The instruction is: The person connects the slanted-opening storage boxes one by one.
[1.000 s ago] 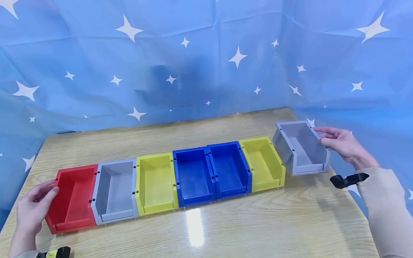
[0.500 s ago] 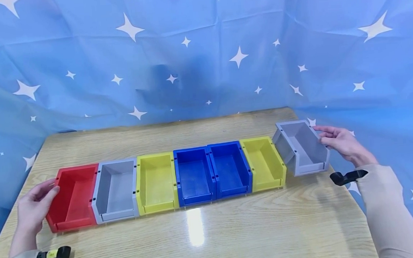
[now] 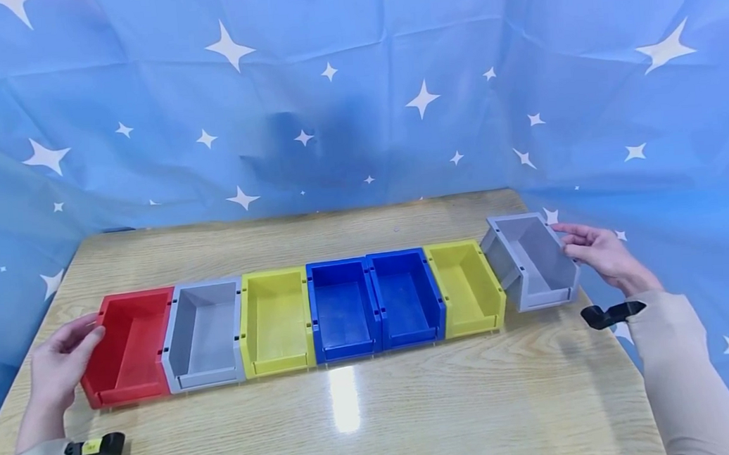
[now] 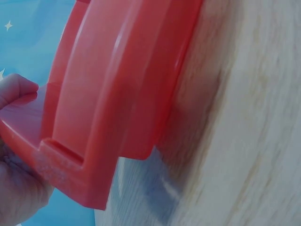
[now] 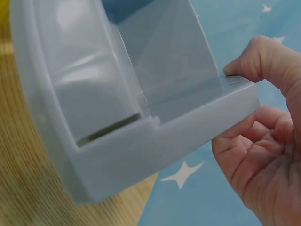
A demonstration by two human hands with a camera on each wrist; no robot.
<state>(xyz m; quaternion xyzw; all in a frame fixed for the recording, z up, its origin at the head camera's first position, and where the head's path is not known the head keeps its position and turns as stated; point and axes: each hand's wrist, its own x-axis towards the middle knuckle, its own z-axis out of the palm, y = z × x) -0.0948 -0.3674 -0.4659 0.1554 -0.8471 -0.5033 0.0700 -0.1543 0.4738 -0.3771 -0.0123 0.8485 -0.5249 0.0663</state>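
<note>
A row of plastic storage bins stretches across the table in the head view. At its left end is a red bin point(image 3: 133, 349), and my left hand point(image 3: 59, 365) pinches its outer side wall between thumb and fingers. At the other end my right hand point(image 3: 608, 256) grips the outer wall of a grey bin point(image 3: 535, 261), thumb inside and fingers outside. This grey bin is tilted and turned against the last yellow bin point(image 3: 464, 287). The right wrist view shows its front lip point(image 5: 164, 146) close up, over the wood.
Between the held bins stand a second grey bin point(image 3: 206, 337), another yellow bin point(image 3: 276, 322) and two blue bins point(image 3: 343, 310), side by side. They stand on a wooden table point(image 3: 258, 432). A blue star-patterned curtain point(image 3: 341, 81) hangs behind and along both sides.
Both hands keep their hold on the red and the right-hand grey bin. The right forearm has shifted very slightly left; the bins look nearly unchanged.
</note>
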